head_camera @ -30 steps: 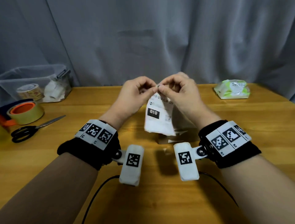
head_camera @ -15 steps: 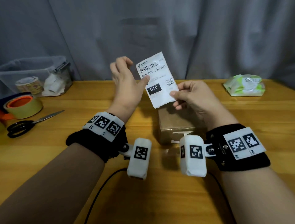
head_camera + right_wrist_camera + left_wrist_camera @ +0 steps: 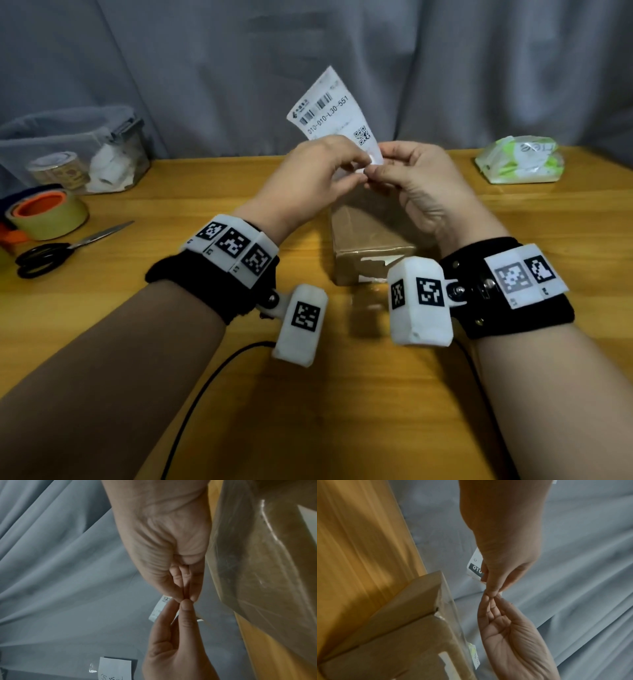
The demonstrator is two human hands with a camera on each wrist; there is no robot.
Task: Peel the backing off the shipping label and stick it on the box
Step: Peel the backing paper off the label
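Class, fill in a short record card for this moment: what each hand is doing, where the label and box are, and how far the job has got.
Left hand: pinches the label's lower corner
Right hand: pinches the same corner
White printed shipping label: held upright above the box, printed side facing the camera
Brown cardboard box: on the wooden table, beneath the hands
Progress: label not yet on the box

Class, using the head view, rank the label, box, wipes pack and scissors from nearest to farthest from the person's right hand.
1. Label: pinched at its lower corner by the right hand, so touching.
2. Box: on the table just below the hand.
3. Wipes pack: far right, near the table's back edge.
4. Scissors: far left, beyond the left hand.
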